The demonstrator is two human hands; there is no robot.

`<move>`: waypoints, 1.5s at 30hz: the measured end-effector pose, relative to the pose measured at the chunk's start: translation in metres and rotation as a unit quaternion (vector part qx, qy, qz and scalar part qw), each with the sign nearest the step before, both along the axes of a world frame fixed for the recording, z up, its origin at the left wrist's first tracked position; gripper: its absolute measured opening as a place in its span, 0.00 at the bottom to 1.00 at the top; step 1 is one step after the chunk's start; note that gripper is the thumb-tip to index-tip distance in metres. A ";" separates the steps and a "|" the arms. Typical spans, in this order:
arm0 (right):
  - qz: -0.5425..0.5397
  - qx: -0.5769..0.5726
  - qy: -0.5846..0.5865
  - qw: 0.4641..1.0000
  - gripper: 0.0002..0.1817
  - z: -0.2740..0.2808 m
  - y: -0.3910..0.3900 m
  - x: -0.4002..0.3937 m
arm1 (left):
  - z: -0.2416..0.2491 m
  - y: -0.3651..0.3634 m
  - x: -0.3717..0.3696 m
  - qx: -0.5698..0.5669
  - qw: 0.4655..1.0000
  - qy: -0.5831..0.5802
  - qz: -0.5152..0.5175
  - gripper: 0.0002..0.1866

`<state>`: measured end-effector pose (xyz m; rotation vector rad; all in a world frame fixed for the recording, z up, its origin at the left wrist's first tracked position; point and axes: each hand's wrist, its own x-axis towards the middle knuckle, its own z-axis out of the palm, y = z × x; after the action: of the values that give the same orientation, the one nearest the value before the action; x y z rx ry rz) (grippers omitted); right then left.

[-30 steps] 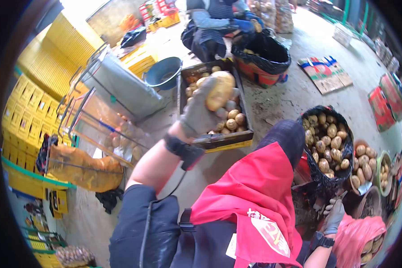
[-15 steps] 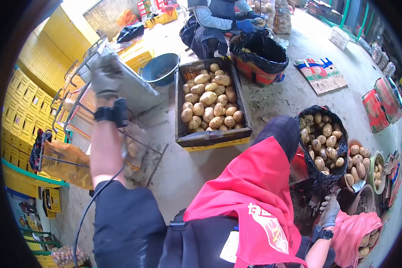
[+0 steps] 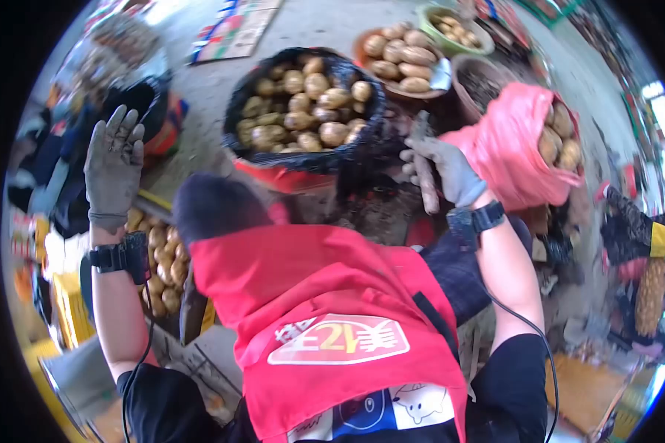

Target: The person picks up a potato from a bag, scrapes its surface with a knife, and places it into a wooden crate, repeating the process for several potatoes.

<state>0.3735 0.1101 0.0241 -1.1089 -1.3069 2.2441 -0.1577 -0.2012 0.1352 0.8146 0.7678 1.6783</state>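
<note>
My left hand (image 3: 114,173), in a grey glove, is raised palm up with its fingers stretched out and nothing in it. It is nearest to a crate of potatoes (image 3: 168,258), partly hidden by my forearm and knee. My right hand (image 3: 454,170), also gloved, has its fingers curled around a dirty, greyish-pink stick-shaped thing (image 3: 425,184); I cannot tell its exact kind. Between the hands, beyond my knee, stands a red tub lined with a black plastic bag (image 3: 245,159), full of potatoes (image 3: 299,118). A pink sack (image 3: 495,148) with large potatoes (image 3: 561,140) is just right of my right hand.
Behind the tub are a brown basin of potatoes (image 3: 406,59), a green basin (image 3: 480,37) with smaller ones and a bowl of dark matter (image 3: 480,85). Flattened cardboard (image 3: 233,29) lies on the floor. Another black-lined container (image 3: 137,103) stands behind my left hand.
My view has turned right, bringing the tub and pink sack toward the middle. My left hand has come from over the grey metal stand to beside the potato crate, fingers now spread.
</note>
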 end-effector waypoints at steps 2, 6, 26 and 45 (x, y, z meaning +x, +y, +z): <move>-0.040 0.013 0.018 0.999 0.16 0.011 -0.005 -0.002 | -0.025 0.062 0.025 -0.045 0.999 0.024 0.005 0.27; -0.107 0.023 0.039 0.993 0.17 0.023 0.003 -0.006 | -0.077 0.197 0.102 -0.285 0.944 0.162 0.036 0.25; -0.152 0.057 -0.076 0.984 0.11 0.037 0.027 -0.020 | -0.264 0.439 0.219 -0.385 0.757 0.527 -0.001 0.33; -0.024 0.244 -0.053 0.968 0.14 0.016 -0.026 -0.031 | -0.098 0.189 0.273 -0.178 0.962 -0.024 -0.208 0.42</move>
<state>0.3422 0.0839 0.0398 -1.0642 -1.7314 1.7041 0.1150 -0.0121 0.0369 0.6258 0.7745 1.1395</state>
